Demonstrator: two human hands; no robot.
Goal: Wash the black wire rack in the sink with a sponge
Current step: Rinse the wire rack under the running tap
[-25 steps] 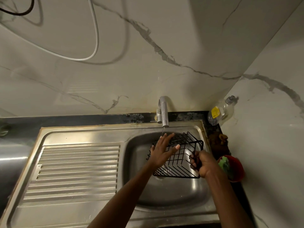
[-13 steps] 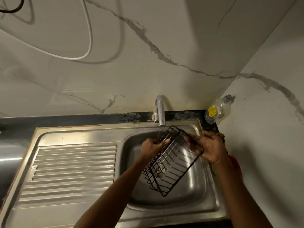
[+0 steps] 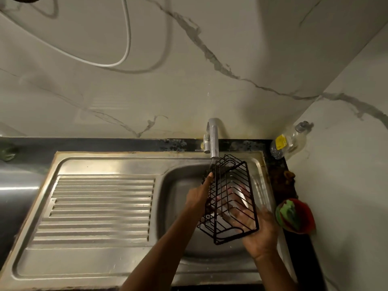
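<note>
I see the black wire rack (image 3: pixel 230 198) held tilted over the sink (image 3: pixel 180 185), below the tap (image 3: pixel 213 137). My left hand (image 3: pixel 199 196) grips its left edge; my right hand (image 3: pixel 255 229) lies spread beneath it. The bottle (image 3: pixel 288 141) has a yellow label, unreadable.

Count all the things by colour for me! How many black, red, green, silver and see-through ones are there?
Black: 1, the wire rack
Red: 1, the cup
Green: 1, the sponge in the cup
Silver: 2, the tap and the sink
See-through: 1, the bottle
Total: 6
</note>
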